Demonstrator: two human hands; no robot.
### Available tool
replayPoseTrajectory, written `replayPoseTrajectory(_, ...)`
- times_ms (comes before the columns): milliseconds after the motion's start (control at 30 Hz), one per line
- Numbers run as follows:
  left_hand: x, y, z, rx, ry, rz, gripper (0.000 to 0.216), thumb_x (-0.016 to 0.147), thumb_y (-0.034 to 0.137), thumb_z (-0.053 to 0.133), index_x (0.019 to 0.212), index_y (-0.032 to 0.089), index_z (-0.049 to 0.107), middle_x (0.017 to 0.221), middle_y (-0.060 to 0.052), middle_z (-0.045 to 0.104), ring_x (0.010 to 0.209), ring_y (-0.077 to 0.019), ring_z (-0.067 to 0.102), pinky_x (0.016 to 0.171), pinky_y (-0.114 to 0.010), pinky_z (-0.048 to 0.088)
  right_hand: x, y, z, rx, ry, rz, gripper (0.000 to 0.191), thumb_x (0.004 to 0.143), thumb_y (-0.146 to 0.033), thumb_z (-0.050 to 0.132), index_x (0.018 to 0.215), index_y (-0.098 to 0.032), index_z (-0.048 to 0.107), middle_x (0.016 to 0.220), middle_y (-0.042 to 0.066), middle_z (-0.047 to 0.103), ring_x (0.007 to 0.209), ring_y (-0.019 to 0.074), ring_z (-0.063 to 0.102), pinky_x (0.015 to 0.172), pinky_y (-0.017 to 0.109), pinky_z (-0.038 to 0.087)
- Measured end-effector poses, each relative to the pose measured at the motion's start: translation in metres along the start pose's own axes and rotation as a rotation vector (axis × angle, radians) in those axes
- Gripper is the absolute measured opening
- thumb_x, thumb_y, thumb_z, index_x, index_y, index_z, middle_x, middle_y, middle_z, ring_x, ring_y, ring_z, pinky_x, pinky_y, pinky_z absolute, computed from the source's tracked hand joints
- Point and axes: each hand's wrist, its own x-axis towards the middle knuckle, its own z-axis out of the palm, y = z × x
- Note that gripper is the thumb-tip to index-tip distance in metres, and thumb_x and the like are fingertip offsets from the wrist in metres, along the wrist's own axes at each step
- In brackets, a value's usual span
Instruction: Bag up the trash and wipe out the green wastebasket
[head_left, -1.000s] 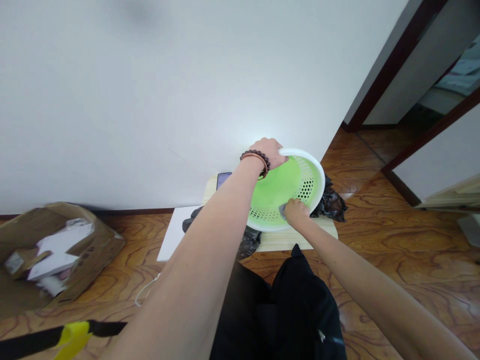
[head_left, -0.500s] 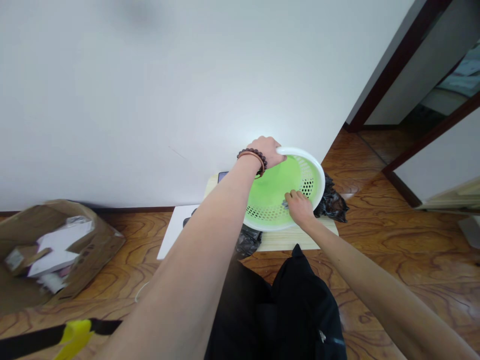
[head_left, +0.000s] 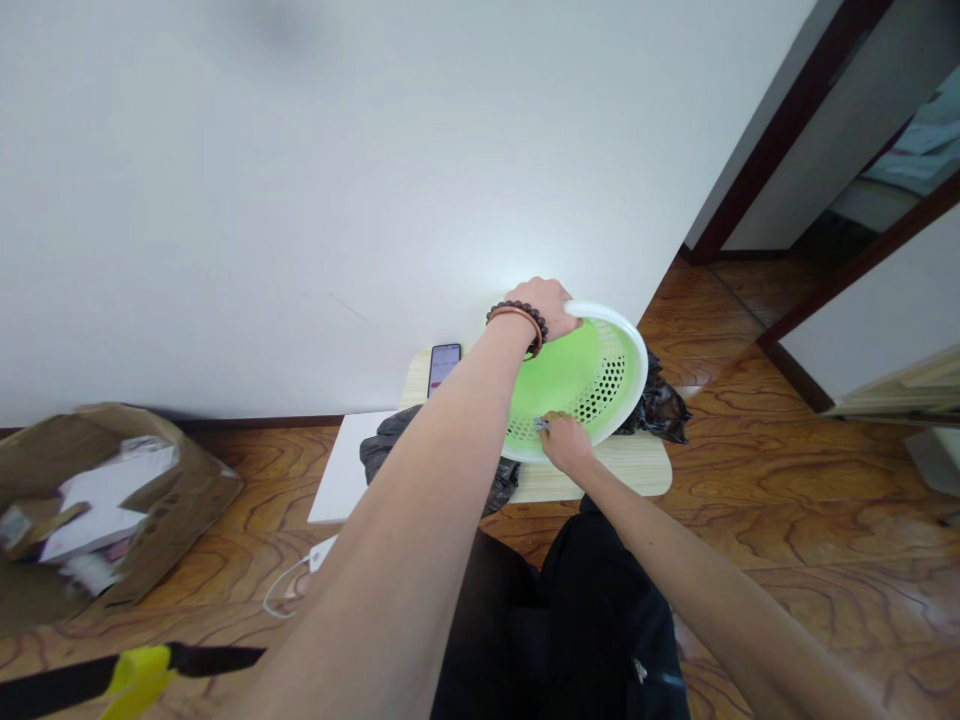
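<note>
R hand (head_left: 568, 442) is shifted leftward vs. 0.5 s ago, closed on grey cloth (head_left: 541, 425) inside green basket (head_left: 581, 362). The rim is clamped by L hand (head_left: 551, 300), so the interior is kept tilted toward R hand.

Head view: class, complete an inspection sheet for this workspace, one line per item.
Surface: small pale wooden table by white wall.
Job's things: tilted green basket, white rim; small grey piece inside it.
Clutter: phone and black bags on table; cardboard box and white board on floor.
Hands: left hand grips basket rim; right hand pinches the grey piece.
Cables: white cable on floor.
Surroundings: wooden floor, doorway at right.
</note>
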Motion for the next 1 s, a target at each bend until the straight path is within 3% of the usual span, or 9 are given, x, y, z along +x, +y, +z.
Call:
replayPoseTrajectory(200, -0.002, 0.001, -0.002, 0.013, -0.018, -0.006, 0.044, 0.069, 0.055, 0.053, 0.1, 0.027, 0.067, 0.091, -0.005, 0.065, 0.083, -0.02, 0.058, 0.075, -0.03, 0.045, 0.003, 0.01, -0.001, 0.094, 0.007, -0.07, 0.022, 0.085, -0.018, 0.043, 0.1, -0.013, 0.058, 0.096, 0.01, 0.063, 0.088, 0.0188, 0.058, 0.076, 0.026, 0.039)
replayPoseTrajectory(333, -0.001, -0.002, -0.001, 0.025, -0.02, -0.001, 0.044, 0.069, 0.056, 0.052, 0.1, 0.027, 0.067, 0.089, -0.005, 0.065, 0.082, -0.0196, 0.058, 0.074, -0.029, 0.045, 0.022, 0.031, -0.036, -0.012, 0.161, -0.11, 0.023, 0.087, -0.016, 0.04, 0.103, -0.012, 0.056, 0.096, 0.01, 0.061, 0.087, 0.0188, 0.055, 0.076, 0.027, 0.037)
replayPoseTrajectory(433, 0.0, -0.004, 0.001, 0.038, -0.017, 0.012, 0.045, 0.07, 0.056, 0.051, 0.101, 0.026, 0.067, 0.087, -0.005, 0.065, 0.08, -0.0194, 0.059, 0.072, -0.029, 0.045, 0.034, 0.044, -0.066, -0.213, 0.323, -0.233, 0.025, 0.087, -0.013, 0.038, 0.104, -0.012, 0.056, 0.099, 0.012, 0.058, 0.095, 0.0224, 0.049, 0.079, 0.03, 0.035)
replayPoseTrajectory(533, 0.001, -0.004, 0.002, 0.045, -0.021, 0.032, 0.046, 0.07, 0.057, 0.051, 0.099, 0.025, 0.067, 0.086, -0.006, 0.065, 0.079, -0.0195, 0.059, 0.071, -0.029, 0.045, 0.04, 0.058, -0.079, -0.397, 0.364, -0.304, 0.025, 0.087, -0.013, 0.036, 0.094, -0.01, 0.06, 0.094, 0.015, 0.057, 0.094, 0.0256, 0.047, 0.08, 0.035, 0.034)
replayPoseTrajectory(700, 0.001, -0.001, 0.001, 0.035, -0.021, 0.031, 0.047, 0.069, 0.057, 0.052, 0.098, 0.024, 0.067, 0.088, -0.006, 0.065, 0.081, -0.0197, 0.058, 0.073, -0.029, 0.045, 0.027, 0.061, -0.052, -0.406, 0.254, -0.209, 0.026, 0.084, -0.008, 0.037, 0.092, -0.008, 0.061, 0.092, 0.017, 0.058, 0.095, 0.0264, 0.047, 0.08, 0.035, 0.034)
replayPoseTrajectory(833, 0.001, -0.001, 0.002, 0.007, -0.009, 0.025, 0.046, 0.069, 0.057, 0.052, 0.101, 0.027, 0.067, 0.091, -0.006, 0.065, 0.082, -0.0205, 0.058, 0.073, -0.03, 0.045, 0.006, 0.025, -0.007, -0.092, 0.07, 0.017, 0.028, 0.079, -0.005, 0.043, 0.101, -0.011, 0.06, 0.097, 0.013, 0.06, 0.093, 0.0222, 0.052, 0.077, 0.03, 0.037)
replayPoseTrajectory(933, 0.0, -0.002, 0.001, -0.015, -0.015, 0.008, 0.044, 0.069, 0.056, 0.053, 0.101, 0.028, 0.067, 0.09, -0.005, 0.066, 0.081, -0.0203, 0.058, 0.072, -0.03, 0.045, -0.007, -0.006, 0.018, 0.189, 0.021, 0.005, 0.029, 0.082, -0.011, 0.043, 0.108, -0.015, 0.057, 0.103, 0.009, 0.061, 0.093, 0.0177, 0.054, 0.081, 0.026, 0.038)
replayPoseTrajectory(1000, -0.002, -0.004, -0.001, -0.014, -0.014, -0.009, 0.044, 0.068, 0.056, 0.054, 0.1, 0.029, 0.067, 0.088, -0.005, 0.066, 0.081, -0.0203, 0.059, 0.07, -0.03, 0.045, -0.011, -0.017, 0.022, 0.274, 0.017, -0.051, 0.029, 0.084, -0.013, 0.042, 0.109, -0.016, 0.055, 0.105, 0.007, 0.06, 0.094, 0.0163, 0.054, 0.082, 0.025, 0.037)
